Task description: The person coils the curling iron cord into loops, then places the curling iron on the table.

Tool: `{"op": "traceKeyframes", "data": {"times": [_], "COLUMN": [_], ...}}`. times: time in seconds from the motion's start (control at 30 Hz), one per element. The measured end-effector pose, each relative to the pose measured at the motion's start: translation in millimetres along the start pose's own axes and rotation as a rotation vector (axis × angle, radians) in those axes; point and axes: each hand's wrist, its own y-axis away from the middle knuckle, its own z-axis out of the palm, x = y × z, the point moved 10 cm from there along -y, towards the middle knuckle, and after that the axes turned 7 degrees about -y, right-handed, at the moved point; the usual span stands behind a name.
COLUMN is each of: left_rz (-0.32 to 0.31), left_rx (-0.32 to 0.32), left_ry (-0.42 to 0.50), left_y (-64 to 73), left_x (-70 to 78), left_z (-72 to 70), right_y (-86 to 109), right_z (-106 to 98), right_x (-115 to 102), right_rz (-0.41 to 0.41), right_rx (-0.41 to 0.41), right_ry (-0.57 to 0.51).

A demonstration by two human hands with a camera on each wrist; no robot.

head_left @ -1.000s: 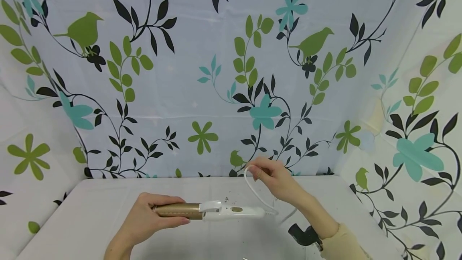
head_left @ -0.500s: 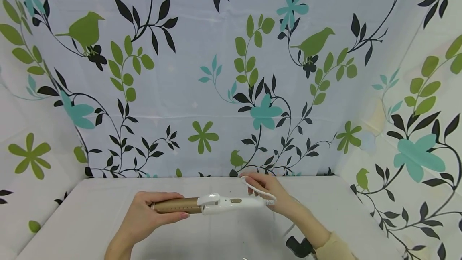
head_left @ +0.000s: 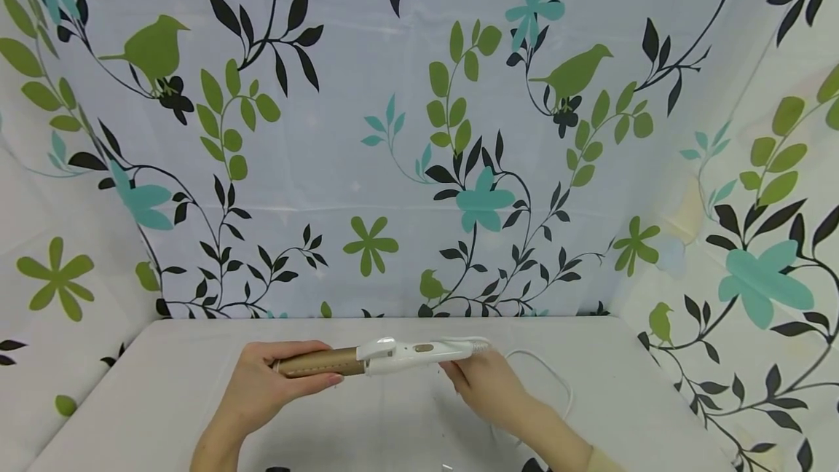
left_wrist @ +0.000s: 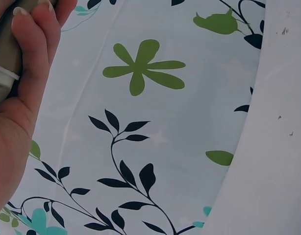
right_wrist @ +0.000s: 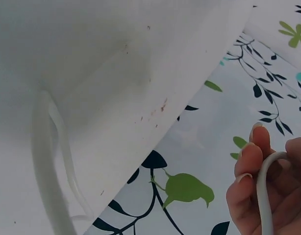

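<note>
A curling iron (head_left: pixel 393 357) with a gold barrel and a white handle is held nearly level above the table in the head view, its cord end slightly higher. My left hand (head_left: pixel 262 384) grips the gold barrel from the left, thumb below and fingers above. At the other end, my right hand (head_left: pixel 488 384) holds the white cord (right_wrist: pixel 264 200) close to the handle's tail; the right wrist view shows the fingers curled about it. The left wrist view catches only part of the left hand (left_wrist: pixel 28 83) and the barrel end.
The white table (head_left: pixel 367 428) carries small dark specks. A loop of cord (head_left: pixel 569 392) hangs or lies behind the right forearm. Dark objects (head_left: pixel 532 465) peek in at the bottom edge. Patterned cloth (head_left: pixel 314 166) encloses the back and sides.
My right hand has come down from above the cord to the handle's tail, bringing the cord along. The iron's cord end has risen slightly. My left hand keeps its grip on the barrel.
</note>
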Motion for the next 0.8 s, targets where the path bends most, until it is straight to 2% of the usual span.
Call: {"op": "traceKeyframes", "data": {"times": [0.13, 0.3, 0.5, 0.8], "left_rz": [-0.012, -0.031, -0.051, -0.057], "left_rx": [0.014, 0.025, 0.067, 0.076], "left_ry": [-0.004, -0.012, -0.062, -0.087], "left_y": [0.6, 0.4, 2.1, 2.1], "left_x": [-1.1, -2.8, -6.1, -8.5], "left_z": [-3.2, -6.3, -17.6, -23.0], "right_y": [5.8, 18.0, 34.6, 52.6], "right_z": [0.4, -2.2, 2.8, -0.7], "right_x": [-8.2, -22.2, -29.3, -35.5], "right_rz": [-0.071, -0.197, -0.253, -0.291], "right_rx": [0.072, 0.161, 0.124, 0.153], "right_ry": [0.201, 0.350, 0.374, 0.362]}}
